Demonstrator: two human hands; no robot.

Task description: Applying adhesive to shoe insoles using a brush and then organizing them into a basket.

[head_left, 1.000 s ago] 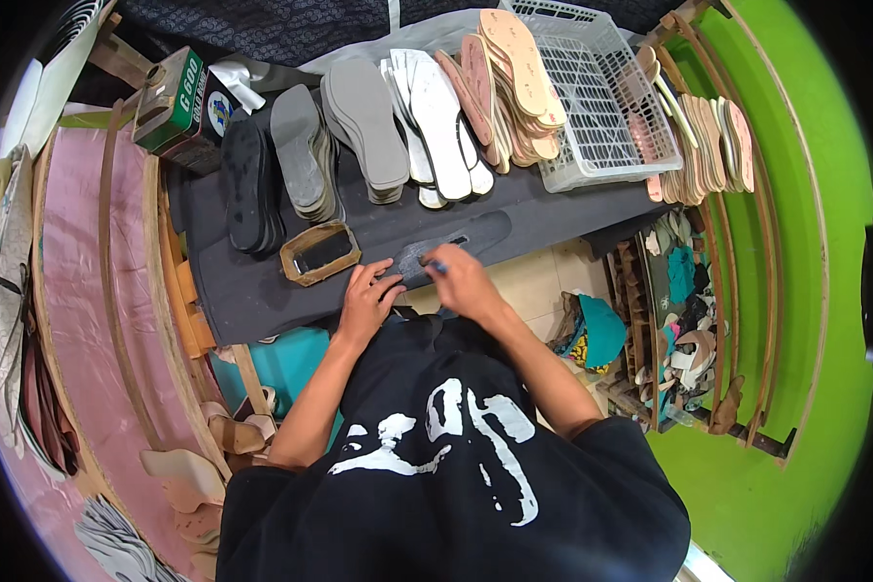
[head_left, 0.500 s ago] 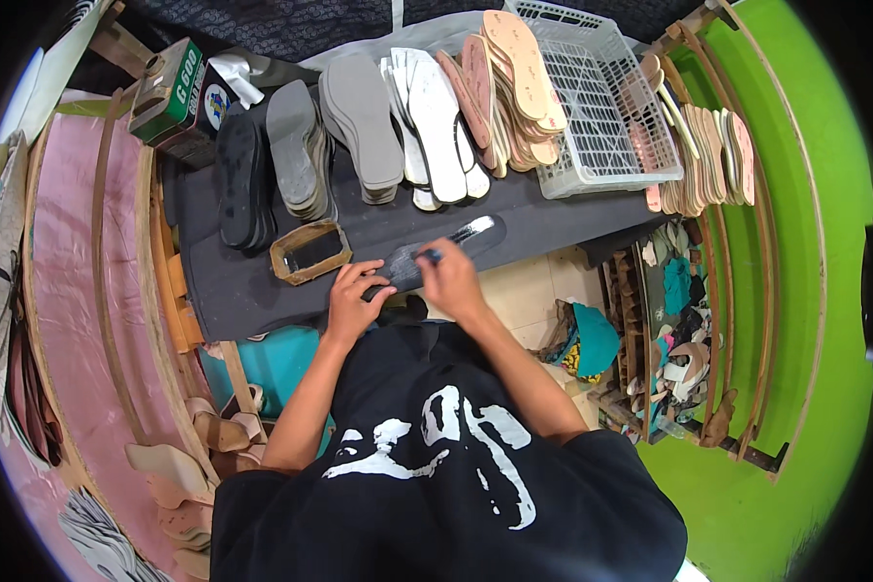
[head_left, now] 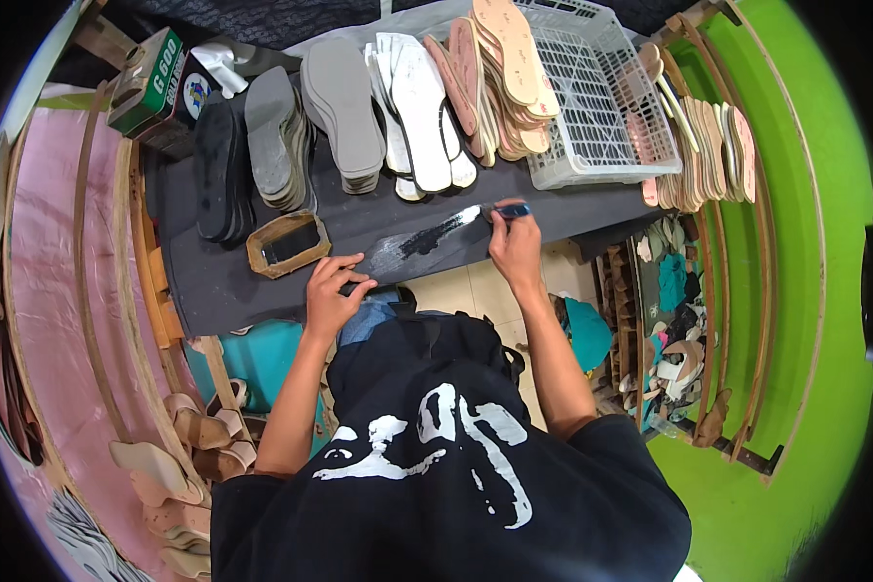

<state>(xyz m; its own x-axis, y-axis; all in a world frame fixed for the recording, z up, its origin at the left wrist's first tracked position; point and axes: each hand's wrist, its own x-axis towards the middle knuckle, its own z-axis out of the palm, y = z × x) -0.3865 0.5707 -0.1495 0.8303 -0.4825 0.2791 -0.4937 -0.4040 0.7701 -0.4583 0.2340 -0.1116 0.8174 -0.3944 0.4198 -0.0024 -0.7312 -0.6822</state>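
A black shoe sole (head_left: 422, 242) lies slantwise on the dark table cover, its surface streaked with a glossy wet coat. My left hand (head_left: 334, 291) grips its left end between thumb and fingers. In my right hand (head_left: 517, 247) is a blue-handled brush (head_left: 514, 210), held by the fingertips at the sole's right end, where a bright wet patch shows. The brush tip is too small to make out clearly. Left of the sole stands a small brown tray (head_left: 304, 258) with something dark and shiny inside.
Along the table's back stand stacks of black soles (head_left: 221, 179), grey soles (head_left: 344, 112), white soles (head_left: 419, 121) and tan insoles (head_left: 507, 58). A grey plastic crate (head_left: 601, 173) is at the back right, a green metal can (head_left: 150, 97) at the back left. Wooden racks flank both sides.
My right hand has moved right with the brush, from the sole's middle to its right end. Dark wet streaks now show along the sole. The view has shifted slightly.
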